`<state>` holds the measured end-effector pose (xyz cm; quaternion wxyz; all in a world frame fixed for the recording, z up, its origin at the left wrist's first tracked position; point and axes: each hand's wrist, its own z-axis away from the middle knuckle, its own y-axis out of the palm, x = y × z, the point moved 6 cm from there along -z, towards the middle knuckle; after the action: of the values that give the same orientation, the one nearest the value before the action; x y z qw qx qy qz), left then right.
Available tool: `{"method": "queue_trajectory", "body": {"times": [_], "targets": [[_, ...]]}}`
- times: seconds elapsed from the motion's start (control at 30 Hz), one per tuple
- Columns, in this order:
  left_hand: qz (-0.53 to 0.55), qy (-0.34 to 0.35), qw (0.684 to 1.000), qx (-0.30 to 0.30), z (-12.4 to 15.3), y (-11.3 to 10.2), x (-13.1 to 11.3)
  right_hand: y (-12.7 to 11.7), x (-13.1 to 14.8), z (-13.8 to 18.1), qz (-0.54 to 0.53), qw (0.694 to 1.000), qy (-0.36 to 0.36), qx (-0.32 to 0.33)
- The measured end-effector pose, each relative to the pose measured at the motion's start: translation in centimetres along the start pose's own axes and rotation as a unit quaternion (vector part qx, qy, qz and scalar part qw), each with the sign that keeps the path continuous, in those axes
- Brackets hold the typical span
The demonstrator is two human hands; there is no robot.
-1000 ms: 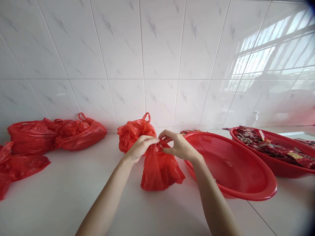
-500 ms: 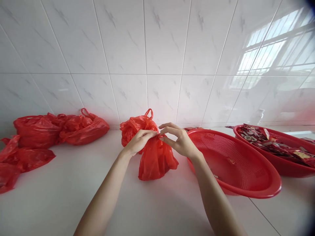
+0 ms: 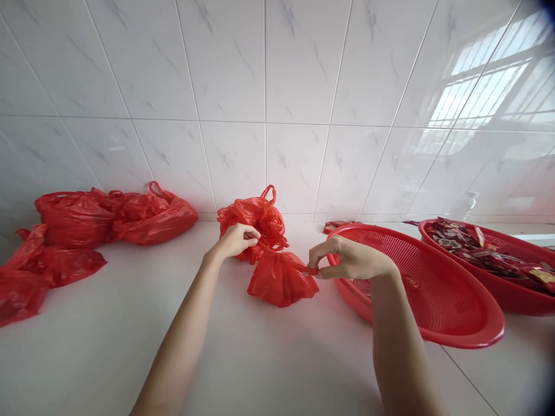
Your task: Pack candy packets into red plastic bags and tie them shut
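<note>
A small red plastic bag (image 3: 281, 282) rests on the white counter between my hands, its top drawn out to both sides. My left hand (image 3: 236, 240) pinches one end of the bag's top at the upper left. On the other side, my right hand (image 3: 347, 259) is closed on the opposite end, with a bit of red plastic showing between thumb and fingers. What the bag contains is hidden. Just behind it, a bunched red plastic bag (image 3: 247, 212) with an upright loop handle sits against the wall, partly covered by my left hand.
A red perforated basket (image 3: 459, 294) stands to the right. Beyond it, another red basket (image 3: 511, 292) holds dark red packets (image 3: 472, 248). More packets (image 3: 338, 225) lie behind the near basket. Several filled red bags (image 3: 78, 222) are at the left along the tiled wall (image 3: 234, 162).
My hands have moved apart from the bag's top, the left to the left and the right to the right and down, stretching its ends sideways. The bag now looks lower and gathered.
</note>
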<state>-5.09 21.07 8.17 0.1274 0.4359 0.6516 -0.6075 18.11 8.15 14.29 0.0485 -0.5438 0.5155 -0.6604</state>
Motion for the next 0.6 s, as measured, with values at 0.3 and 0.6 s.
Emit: {"method": "queue_trajectory", "body": {"times": [0.3,0.6], "targets": [[-0.042,0.025,0.996,-0.068,0.3,-0.3,-2.3,-0.6,0.8,0.5,-0.024,0.999,-0.009,-0.032],[0.121,0.239,0.964,0.000,4.9,0.1,-13.0,-1.8,1.7,-1.6,-0.041,0.920,-0.059,-0.386]]}}
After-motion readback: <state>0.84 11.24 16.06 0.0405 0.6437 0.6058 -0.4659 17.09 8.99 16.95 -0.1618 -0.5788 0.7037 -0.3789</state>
